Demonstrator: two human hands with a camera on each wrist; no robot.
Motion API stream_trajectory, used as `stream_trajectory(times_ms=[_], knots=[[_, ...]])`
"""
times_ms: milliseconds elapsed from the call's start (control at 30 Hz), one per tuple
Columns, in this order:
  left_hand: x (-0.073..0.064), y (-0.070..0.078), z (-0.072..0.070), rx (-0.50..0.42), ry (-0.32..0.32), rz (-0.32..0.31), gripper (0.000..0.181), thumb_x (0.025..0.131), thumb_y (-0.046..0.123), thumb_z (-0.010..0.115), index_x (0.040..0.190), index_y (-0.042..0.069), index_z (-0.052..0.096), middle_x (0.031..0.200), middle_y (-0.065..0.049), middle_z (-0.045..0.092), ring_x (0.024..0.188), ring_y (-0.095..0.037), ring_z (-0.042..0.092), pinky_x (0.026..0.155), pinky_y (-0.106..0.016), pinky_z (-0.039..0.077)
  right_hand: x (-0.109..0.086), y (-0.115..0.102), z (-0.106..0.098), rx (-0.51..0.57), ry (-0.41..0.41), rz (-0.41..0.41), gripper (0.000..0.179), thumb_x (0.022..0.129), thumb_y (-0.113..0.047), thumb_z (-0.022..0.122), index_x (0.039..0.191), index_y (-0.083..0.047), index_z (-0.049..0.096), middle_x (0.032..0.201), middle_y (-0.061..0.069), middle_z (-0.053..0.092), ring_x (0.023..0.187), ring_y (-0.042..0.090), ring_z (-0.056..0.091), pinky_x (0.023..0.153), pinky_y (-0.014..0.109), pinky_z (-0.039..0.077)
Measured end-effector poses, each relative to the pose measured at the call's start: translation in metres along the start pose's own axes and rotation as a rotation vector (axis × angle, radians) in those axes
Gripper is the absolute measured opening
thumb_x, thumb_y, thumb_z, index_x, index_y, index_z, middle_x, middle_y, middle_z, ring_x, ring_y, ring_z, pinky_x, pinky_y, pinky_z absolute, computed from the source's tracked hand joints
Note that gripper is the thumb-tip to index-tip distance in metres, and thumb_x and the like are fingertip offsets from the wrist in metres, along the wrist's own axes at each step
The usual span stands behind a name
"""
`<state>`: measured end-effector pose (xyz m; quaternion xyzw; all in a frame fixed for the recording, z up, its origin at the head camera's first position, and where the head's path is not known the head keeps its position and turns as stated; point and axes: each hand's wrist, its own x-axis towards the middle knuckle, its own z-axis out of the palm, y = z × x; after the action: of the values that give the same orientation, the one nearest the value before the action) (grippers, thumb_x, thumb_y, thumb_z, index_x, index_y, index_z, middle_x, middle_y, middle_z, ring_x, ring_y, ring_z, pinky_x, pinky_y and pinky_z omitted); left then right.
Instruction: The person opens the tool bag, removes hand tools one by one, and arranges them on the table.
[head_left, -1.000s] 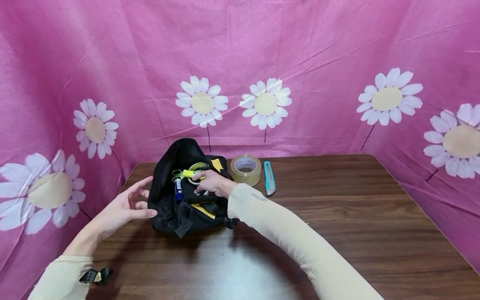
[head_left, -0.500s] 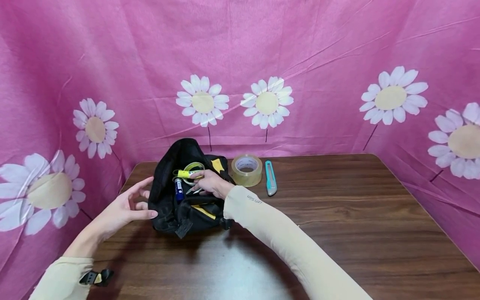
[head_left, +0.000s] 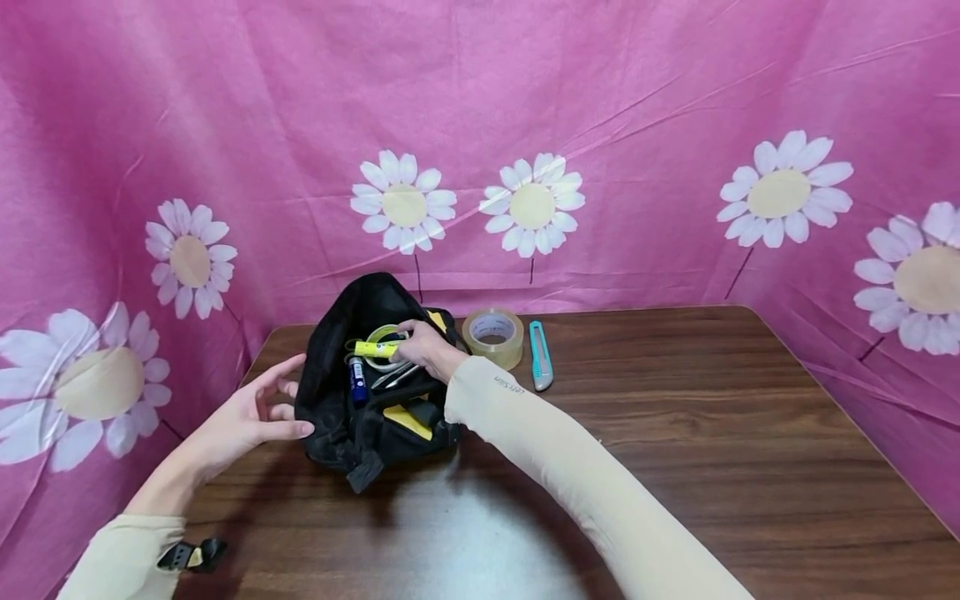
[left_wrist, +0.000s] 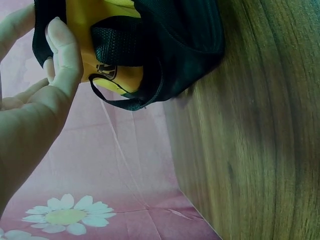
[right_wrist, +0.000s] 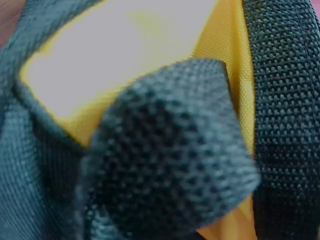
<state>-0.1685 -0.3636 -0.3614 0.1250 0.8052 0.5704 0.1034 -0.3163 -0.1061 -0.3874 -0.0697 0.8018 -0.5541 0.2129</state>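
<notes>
On the table's left side stands an open black tool bag (head_left: 330, 421) with yellow panels. My left hand (head_left: 243, 412) pinches its left rim, fingers outside; the left wrist view shows the thumb (left_wrist: 67, 52) along the black edge. My right hand (head_left: 427, 348) reaches into the mouth, fingertips at the right end of a yellow tube (head_left: 375, 349). I cannot tell whether they grip the tube or the roll of tape (head_left: 381, 332) behind it. A blue stick with a white label (head_left: 357, 379) and a slim silver tool (head_left: 393, 375) lie inside too. The right wrist view has only a black strap (right_wrist: 170, 145) and yellow lining.
Right of the bag, a wide roll of clear tape (head_left: 504, 357) stands flat on the brown wooden table (head_left: 675, 400). Beside it lies a turquoise box cutter (head_left: 540, 357). A pink flowered cloth (head_left: 637, 250) encloses the back and sides.
My right hand has drawn slightly up and right inside the bag, leaving the silver tool in sight. The yellow tube lies a little further left than a second ago. My left hand keeps its hold.
</notes>
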Motion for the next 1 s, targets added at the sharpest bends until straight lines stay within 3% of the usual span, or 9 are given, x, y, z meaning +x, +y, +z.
stream_trajectory(times_ms=[100,200,500,600,667,733,867,933,1000], knots=[[-0.001,-0.002,0.0,-0.009,-0.001,0.005,0.093,0.088,-0.004,0.074,0.161,0.009,0.018,0.115,-0.016,0.043,0.077,-0.013,0.062,0.071,-0.027,0.055,0.002,0.004,-0.001,-0.032,-0.002,0.026,0.068,0.087,-0.001,0.075,0.149,-0.006,0.048,0.133,0.013,0.056,0.102,0.019,0.053,0.089,0.027,0.044],[-0.001,-0.004,0.0,-0.01,0.003,0.01,0.094,0.088,-0.005,0.074,0.161,0.009,0.018,0.114,-0.016,0.044,0.077,-0.012,0.062,0.071,-0.027,0.055,0.006,0.009,-0.001,-0.036,-0.003,0.063,0.07,0.087,-0.003,0.076,0.15,-0.006,0.045,0.137,0.011,0.053,0.105,0.02,0.051,0.094,0.028,0.042],[-0.002,-0.005,-0.001,-0.029,-0.001,0.01,0.094,0.088,-0.005,0.073,0.162,0.009,0.017,0.114,-0.016,0.044,0.078,-0.012,0.064,0.071,-0.027,0.054,0.012,0.018,0.009,0.043,0.053,0.07,0.074,0.083,0.003,0.076,0.149,-0.006,0.045,0.134,0.012,0.056,0.097,0.018,0.052,0.081,0.024,0.042],[-0.002,-0.005,0.0,-0.035,-0.005,0.009,0.094,0.088,-0.005,0.073,0.162,0.009,0.017,0.114,-0.016,0.043,0.078,-0.012,0.064,0.071,-0.027,0.054,0.013,0.022,0.013,0.053,0.064,0.084,0.076,0.082,0.005,0.075,0.15,-0.006,0.042,0.106,0.008,0.061,0.076,0.013,0.049,0.067,0.022,0.04],[-0.002,-0.006,0.0,-0.037,-0.006,0.008,0.094,0.088,-0.005,0.073,0.162,0.009,0.017,0.114,-0.015,0.043,0.078,-0.011,0.064,0.071,-0.028,0.054,0.014,0.024,0.016,0.043,0.069,0.116,0.067,0.082,0.005,0.075,0.143,-0.002,0.048,0.084,0.002,0.056,0.061,0.01,0.044,0.059,0.022,0.037],[-0.001,-0.006,0.001,-0.043,-0.007,0.008,0.094,0.088,-0.006,0.073,0.162,0.009,0.017,0.114,-0.015,0.043,0.079,-0.011,0.064,0.072,-0.028,0.055,0.015,0.026,0.018,0.043,0.072,0.149,0.059,0.083,0.004,0.075,0.136,0.0,0.05,0.076,0.0,0.049,0.053,0.009,0.043,0.055,0.022,0.039],[0.0,-0.008,0.001,-0.048,-0.004,0.016,0.094,0.088,-0.007,0.073,0.162,0.009,0.017,0.114,-0.016,0.044,0.08,-0.012,0.065,0.072,-0.028,0.055,0.018,0.029,0.024,0.103,0.106,0.194,0.042,0.084,0.004,0.076,0.121,0.002,0.058,0.093,0.004,0.063,0.068,0.014,0.063,0.07,0.023,0.054],[-0.001,-0.009,0.001,-0.042,0.0,0.021,0.094,0.088,-0.007,0.073,0.162,0.009,0.018,0.114,-0.016,0.044,0.08,-0.012,0.066,0.072,-0.028,0.055,0.018,0.03,0.027,0.171,0.11,0.202,0.035,0.085,0.005,0.075,0.117,0.003,0.06,0.106,0.009,0.067,0.083,0.019,0.069,0.08,0.028,0.057],[-0.002,-0.009,0.0,-0.032,0.006,0.026,0.093,0.088,-0.007,0.073,0.162,0.01,0.019,0.114,-0.017,0.044,0.08,-0.012,0.066,0.072,-0.028,0.055,0.018,0.03,0.032,0.209,0.109,0.208,0.027,0.088,0.004,0.073,0.113,0.004,0.062,0.108,0.011,0.067,0.089,0.022,0.069,0.084,0.031,0.057]])
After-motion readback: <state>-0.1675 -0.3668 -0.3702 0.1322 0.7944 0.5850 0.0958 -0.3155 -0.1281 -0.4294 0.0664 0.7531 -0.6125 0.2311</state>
